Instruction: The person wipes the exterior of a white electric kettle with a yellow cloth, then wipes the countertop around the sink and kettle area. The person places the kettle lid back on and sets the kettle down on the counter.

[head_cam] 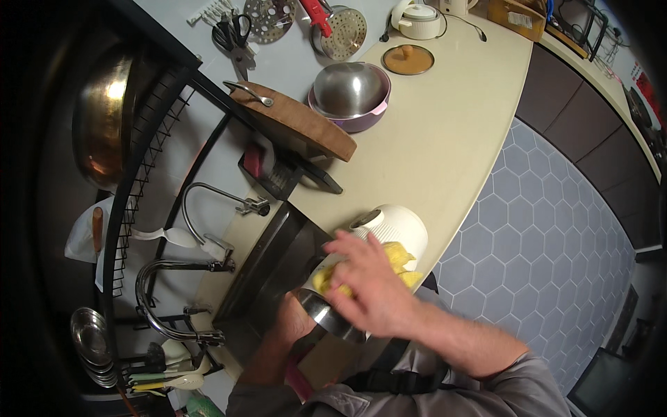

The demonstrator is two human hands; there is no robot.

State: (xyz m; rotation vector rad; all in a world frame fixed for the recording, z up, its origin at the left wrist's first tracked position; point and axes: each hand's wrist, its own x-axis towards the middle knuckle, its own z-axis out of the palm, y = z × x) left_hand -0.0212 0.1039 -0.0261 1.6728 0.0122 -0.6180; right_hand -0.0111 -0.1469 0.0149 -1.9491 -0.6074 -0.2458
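My left hand (296,317) grips the side of a pot-like vessel (329,315) with a shiny metal band, tilted over the front of the sink (276,281). My right hand (371,289) lies across the vessel and holds a crumpled yellow cloth (398,255) against it. Part of the cloth hangs out past the wrist side. The right hand hides much of the vessel, so its full shape cannot be made out. Just beyond the right hand, a cream ribbed appliance (411,224) stands near the counter's edge.
Two curved taps (151,281) reach over the sink. A thick wooden cutting board (302,120) leans beside a dark rack (273,169). Farther along the counter (448,135) are a metal bowl (346,88) inside a purple basin, a round lid (408,60) and a corded pot (419,26).
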